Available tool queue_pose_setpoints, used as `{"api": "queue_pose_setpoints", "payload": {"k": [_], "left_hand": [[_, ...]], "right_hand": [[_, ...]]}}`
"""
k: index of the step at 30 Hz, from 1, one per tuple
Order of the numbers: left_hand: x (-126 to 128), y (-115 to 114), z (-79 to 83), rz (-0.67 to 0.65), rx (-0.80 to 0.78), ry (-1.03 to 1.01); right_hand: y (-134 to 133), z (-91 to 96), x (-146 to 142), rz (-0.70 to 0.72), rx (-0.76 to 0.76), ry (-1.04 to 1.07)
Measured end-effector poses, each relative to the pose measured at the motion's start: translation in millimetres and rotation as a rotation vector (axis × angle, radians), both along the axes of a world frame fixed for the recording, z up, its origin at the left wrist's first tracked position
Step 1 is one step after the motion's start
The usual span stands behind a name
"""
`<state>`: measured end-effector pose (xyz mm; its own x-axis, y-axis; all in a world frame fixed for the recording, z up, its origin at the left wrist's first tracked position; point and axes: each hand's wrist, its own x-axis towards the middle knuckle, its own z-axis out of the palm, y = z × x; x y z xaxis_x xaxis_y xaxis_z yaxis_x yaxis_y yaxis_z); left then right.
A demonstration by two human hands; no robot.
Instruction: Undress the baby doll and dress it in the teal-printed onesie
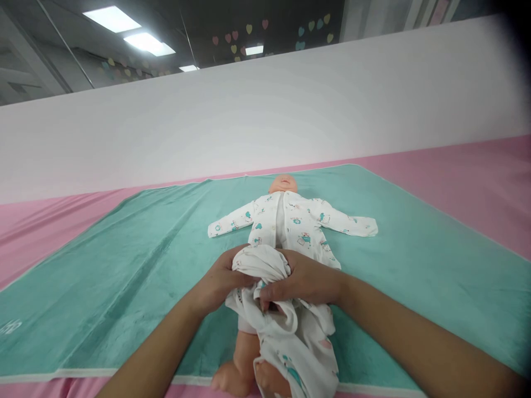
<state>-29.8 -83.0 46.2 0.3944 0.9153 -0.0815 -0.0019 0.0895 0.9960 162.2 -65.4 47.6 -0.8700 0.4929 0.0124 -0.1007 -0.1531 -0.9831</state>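
Head view: left grip [222, 281] and right grip [307, 279] clutch printed cloth [305, 342] over a doll [284, 183].

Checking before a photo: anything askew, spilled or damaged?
The jacket on the doll gapes down its front, looking unfastened, and a crease leaves the teal blanket uneven at left. No spill or damage shows.

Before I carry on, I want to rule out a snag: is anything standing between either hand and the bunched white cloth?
Nothing visible does: the left hand and right hand both grip the bunched white cloth directly. Folds hide part of each hand, so the inside of the bunch can't be fully checked.
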Motion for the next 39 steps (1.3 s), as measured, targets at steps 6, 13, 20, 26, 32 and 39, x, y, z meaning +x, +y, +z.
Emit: {"api": "queue_pose_setpoints", "payload": {"k": [6, 13, 20, 26, 32, 39], "left_hand": [[-0.1, -0.6, 1.7, -0.018, 0.002, 0.026], [0.2, -0.2, 1.5, -0.013, -0.002, 0.013], [-0.8, -0.3, 0.0, -0.017, -0.004, 0.003], [-1.0, -0.4, 0.3, -0.022, 0.01, 0.014], [0.5, -0.7, 2.2, -0.021, 0.002, 0.011], [0.6, 0.4, 1.2, -0.016, 0.0, 0.002]], "right_hand": [[0.6, -0.7, -0.3, 0.007, 0.006, 0.012], [0.1, -2.2, -0.5, 0.007, -0.015, 0.024], [0.6, -2.7, -0.4, 0.0, -0.012, 0.012], [-0.2, -2.3, -1.0, -0.002, 0.001, 0.023], [-1.0, -1.8, -0.7, 0.002, -0.016, 0.02], [0.0, -1.6, -0.4, 0.002, -0.002, 0.021]]}}
